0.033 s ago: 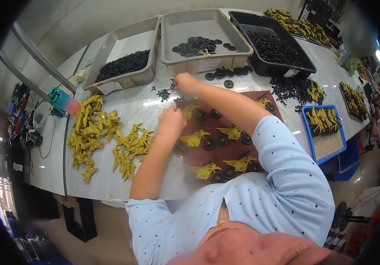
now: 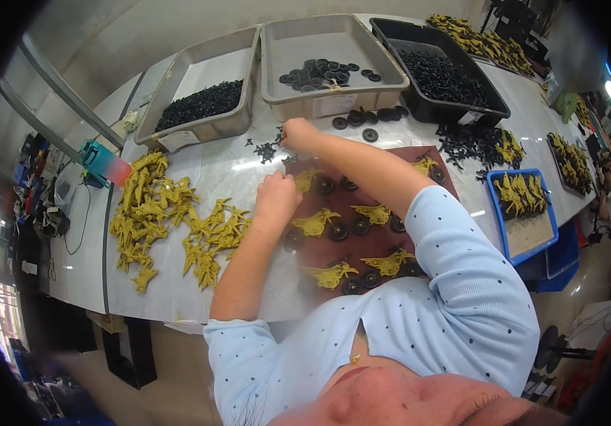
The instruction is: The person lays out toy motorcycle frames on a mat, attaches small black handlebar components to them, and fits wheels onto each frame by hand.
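Note:
My right hand (image 2: 301,136) reaches across to a loose cluster of small black plastic parts (image 2: 266,151). Its fingers are pinched together, and dark bits show beside the fingertips; what they grip is too small to make out. Closer to me, my left hand (image 2: 278,194) is curled closed at the left edge of a brown-red mat (image 2: 334,245), its fingertips hidden. Beside it on the mat is a yellow moulded plastic part (image 2: 310,179). More yellow parts (image 2: 314,223) lie on the mat in rows, with black wheels (image 2: 337,231) next to them.
A heap of yellow parts (image 2: 142,213) is at left, near a teal and pink bottle (image 2: 105,163). Behind stand two grey bins (image 2: 209,126) (image 2: 298,105) and a black bin (image 2: 455,112). Loose wheels (image 2: 370,135) lie before them. At right sits a blue tray (image 2: 526,253).

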Action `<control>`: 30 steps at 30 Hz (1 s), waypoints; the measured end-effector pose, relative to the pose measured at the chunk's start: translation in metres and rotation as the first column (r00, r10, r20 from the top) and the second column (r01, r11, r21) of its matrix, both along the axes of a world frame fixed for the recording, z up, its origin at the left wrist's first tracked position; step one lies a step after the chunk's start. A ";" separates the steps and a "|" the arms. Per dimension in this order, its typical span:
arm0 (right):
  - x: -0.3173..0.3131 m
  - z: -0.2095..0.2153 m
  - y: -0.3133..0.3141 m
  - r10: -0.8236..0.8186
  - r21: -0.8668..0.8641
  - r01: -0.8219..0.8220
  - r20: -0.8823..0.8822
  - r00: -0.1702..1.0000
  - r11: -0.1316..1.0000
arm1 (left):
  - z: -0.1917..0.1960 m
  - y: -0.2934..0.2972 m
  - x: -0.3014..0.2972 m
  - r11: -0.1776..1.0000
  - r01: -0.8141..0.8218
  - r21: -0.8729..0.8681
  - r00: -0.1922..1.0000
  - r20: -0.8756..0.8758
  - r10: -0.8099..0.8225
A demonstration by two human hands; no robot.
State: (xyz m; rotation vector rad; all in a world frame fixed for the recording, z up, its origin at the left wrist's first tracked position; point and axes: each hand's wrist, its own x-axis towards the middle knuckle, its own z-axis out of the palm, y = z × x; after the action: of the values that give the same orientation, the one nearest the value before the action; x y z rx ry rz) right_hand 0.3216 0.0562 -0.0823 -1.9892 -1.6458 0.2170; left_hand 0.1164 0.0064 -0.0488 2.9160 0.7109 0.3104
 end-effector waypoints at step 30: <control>-0.070 0.055 -0.145 -0.009 -0.213 -0.038 -0.218 0.976 0.976 | -0.008 0.030 0.002 0.898 -0.150 -0.413 0.978 0.070 0.196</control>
State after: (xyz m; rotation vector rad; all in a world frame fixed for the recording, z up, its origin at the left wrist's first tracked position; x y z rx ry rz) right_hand 0.2514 -0.0888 -0.0272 -2.0266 -1.5499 0.6221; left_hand 0.1179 0.0362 -0.0564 2.4293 0.8989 0.2970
